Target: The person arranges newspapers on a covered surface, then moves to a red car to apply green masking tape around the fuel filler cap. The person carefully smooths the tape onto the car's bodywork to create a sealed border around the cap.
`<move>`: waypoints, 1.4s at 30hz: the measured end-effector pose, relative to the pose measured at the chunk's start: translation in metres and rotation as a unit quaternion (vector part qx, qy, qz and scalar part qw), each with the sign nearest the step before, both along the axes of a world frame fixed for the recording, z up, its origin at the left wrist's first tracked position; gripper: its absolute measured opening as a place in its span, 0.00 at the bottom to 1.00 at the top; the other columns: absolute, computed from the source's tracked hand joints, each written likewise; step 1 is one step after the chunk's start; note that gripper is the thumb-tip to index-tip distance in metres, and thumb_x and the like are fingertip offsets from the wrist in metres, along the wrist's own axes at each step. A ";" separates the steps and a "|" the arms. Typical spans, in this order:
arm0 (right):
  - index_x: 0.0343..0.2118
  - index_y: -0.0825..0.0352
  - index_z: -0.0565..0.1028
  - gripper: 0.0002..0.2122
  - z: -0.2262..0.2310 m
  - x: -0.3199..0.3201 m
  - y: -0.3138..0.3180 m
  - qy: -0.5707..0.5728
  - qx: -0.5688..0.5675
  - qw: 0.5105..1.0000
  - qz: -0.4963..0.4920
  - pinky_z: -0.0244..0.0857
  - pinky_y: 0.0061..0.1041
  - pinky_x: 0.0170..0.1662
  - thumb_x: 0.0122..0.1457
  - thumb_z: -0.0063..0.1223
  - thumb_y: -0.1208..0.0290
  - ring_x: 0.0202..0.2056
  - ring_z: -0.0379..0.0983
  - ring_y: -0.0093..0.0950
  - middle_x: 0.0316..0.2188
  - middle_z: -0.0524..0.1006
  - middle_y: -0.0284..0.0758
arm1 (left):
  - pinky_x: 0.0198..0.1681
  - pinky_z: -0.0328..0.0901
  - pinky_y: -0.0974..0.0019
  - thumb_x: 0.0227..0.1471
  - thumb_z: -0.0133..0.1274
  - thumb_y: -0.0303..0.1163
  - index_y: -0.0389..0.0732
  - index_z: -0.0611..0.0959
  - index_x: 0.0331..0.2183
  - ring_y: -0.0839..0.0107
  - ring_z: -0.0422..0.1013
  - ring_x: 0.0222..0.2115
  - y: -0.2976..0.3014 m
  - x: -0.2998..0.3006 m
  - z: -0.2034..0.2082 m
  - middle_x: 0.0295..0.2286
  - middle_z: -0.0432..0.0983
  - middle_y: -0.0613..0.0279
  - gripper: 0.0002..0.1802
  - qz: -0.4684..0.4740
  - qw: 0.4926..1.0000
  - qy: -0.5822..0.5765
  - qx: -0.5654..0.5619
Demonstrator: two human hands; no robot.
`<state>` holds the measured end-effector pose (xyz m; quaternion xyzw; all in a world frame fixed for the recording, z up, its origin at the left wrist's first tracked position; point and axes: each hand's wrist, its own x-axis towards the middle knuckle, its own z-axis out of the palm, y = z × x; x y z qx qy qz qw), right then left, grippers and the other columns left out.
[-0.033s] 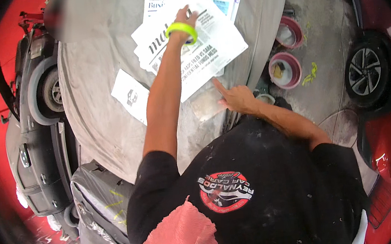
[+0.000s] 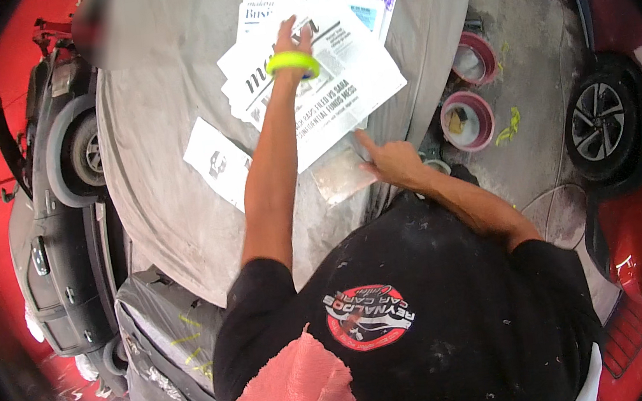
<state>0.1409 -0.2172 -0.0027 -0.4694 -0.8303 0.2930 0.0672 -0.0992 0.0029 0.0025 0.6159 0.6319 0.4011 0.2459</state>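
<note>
A stack of newspaper sheets (image 2: pixel 354 68) lies fanned out on a grey cloth-like cover (image 2: pixel 159 76). My left hand (image 2: pixel 294 43) reaches over the upper part of the top sheet, fingers spread, and seems to rest on it. Round that wrist hangs a bright yellow-green ring (image 2: pixel 293 64) that looks like a roll of tape. Beside the lower right edge of the stack is my right hand (image 2: pixel 396 160), index finger stretched out, with nothing visible in it. A pale brown flat piece (image 2: pixel 340 176) lies just left of its thumb. Another printed sheet (image 2: pixel 217 163) lies left of my left forearm.
Two pink tubs (image 2: pixel 489 116) stand on the floor to the right, near scraps of yellow-green tape (image 2: pixel 513 125). Beyond them is a red car with a dark wheel (image 2: pixel 601 114). A dark vehicle (image 2: pixel 69 258) stands on the left. A pink cloth (image 2: pixel 297 387) hangs against my black shirt.
My left hand has shifted slightly down and left over the newspaper. My right hand stays nearly in place, its index finger still stretched out.
</note>
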 end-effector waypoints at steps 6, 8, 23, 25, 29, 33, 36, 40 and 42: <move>0.49 0.72 0.73 0.26 -0.020 0.062 0.095 0.125 0.178 0.931 -0.293 0.72 0.47 0.38 0.61 0.57 0.51 0.29 0.79 0.51 0.36 0.81 0.48 | 0.43 0.70 0.58 0.62 0.55 0.36 0.27 0.77 0.49 0.61 0.76 0.37 -0.199 -0.050 -0.028 0.40 0.79 0.45 0.22 0.338 0.938 -0.030 0.064; 0.51 0.73 0.72 0.28 -0.035 0.064 0.126 0.105 0.177 0.932 -0.297 0.72 0.44 0.38 0.60 0.58 0.52 0.28 0.79 0.49 0.38 0.81 0.49 | 0.47 0.69 0.59 0.62 0.54 0.38 0.27 0.74 0.52 0.59 0.76 0.41 -0.250 -0.059 -0.065 0.44 0.78 0.44 0.26 0.360 0.924 0.059 -0.112; 0.67 0.73 0.52 0.39 0.032 0.058 0.128 0.326 -0.244 0.859 -0.311 0.62 0.23 0.18 0.55 0.62 0.78 0.18 0.70 0.23 0.27 0.78 0.39 | 0.35 0.72 0.64 0.57 0.61 0.39 0.34 0.67 0.60 0.67 0.79 0.31 -0.256 -0.076 -0.078 0.36 0.82 0.50 0.36 0.268 0.928 -0.159 -0.204; 0.64 0.72 0.60 0.33 0.050 0.061 0.117 0.361 -0.279 0.836 -0.304 0.61 0.20 0.19 0.55 0.62 0.78 0.19 0.69 0.21 0.29 0.78 0.38 | 0.32 0.69 0.68 0.59 0.58 0.35 0.36 0.64 0.64 0.76 0.75 0.30 -0.256 -0.072 -0.043 0.36 0.82 0.58 0.37 0.243 0.935 -0.209 -0.152; 0.47 0.71 0.76 0.16 0.033 0.075 0.133 0.490 -0.416 0.691 -0.331 0.59 0.15 0.21 0.56 0.61 0.76 0.22 0.68 0.19 0.30 0.78 0.34 | 0.40 0.73 0.70 0.58 0.55 0.22 0.41 0.66 0.65 0.75 0.75 0.42 -0.247 -0.106 -0.040 0.40 0.79 0.60 0.34 0.021 0.904 -0.421 -0.076; 0.38 0.71 0.79 0.08 0.034 0.077 0.147 0.486 -0.425 0.680 -0.347 0.60 0.14 0.22 0.56 0.62 0.75 0.23 0.68 0.18 0.29 0.77 0.32 | 0.51 0.72 0.65 0.46 0.62 0.12 0.49 0.79 0.56 0.66 0.72 0.49 -0.219 -0.098 -0.023 0.51 0.69 0.55 0.36 0.022 0.997 -0.069 -0.034; 0.41 0.70 0.78 0.11 0.045 0.071 0.154 0.487 -0.425 0.674 -0.357 0.61 0.14 0.22 0.57 0.63 0.73 0.23 0.69 0.17 0.28 0.76 0.32 | 0.49 0.73 0.67 0.51 0.64 0.21 0.46 0.82 0.53 0.68 0.72 0.48 -0.204 -0.114 -0.035 0.50 0.69 0.56 0.26 0.038 0.997 0.060 -0.024; 0.51 0.67 0.75 0.19 0.089 0.056 0.151 0.549 -0.435 0.650 -0.294 0.64 0.15 0.23 0.59 0.64 0.67 0.23 0.70 0.17 0.30 0.78 0.35 | 0.42 0.73 0.68 0.62 0.58 0.41 0.33 0.83 0.42 0.70 0.77 0.36 -0.181 -0.116 -0.051 0.39 0.80 0.57 0.19 0.160 0.954 -0.112 -0.230; 0.56 0.65 0.71 0.23 0.073 0.052 0.172 0.436 -0.329 0.811 -0.210 0.65 0.17 0.24 0.60 0.63 0.64 0.23 0.71 0.18 0.31 0.78 0.36 | 0.36 0.71 0.67 0.62 0.58 0.43 0.31 0.83 0.38 0.69 0.78 0.30 -0.178 -0.109 -0.055 0.31 0.83 0.60 0.20 0.194 0.945 -0.195 -0.180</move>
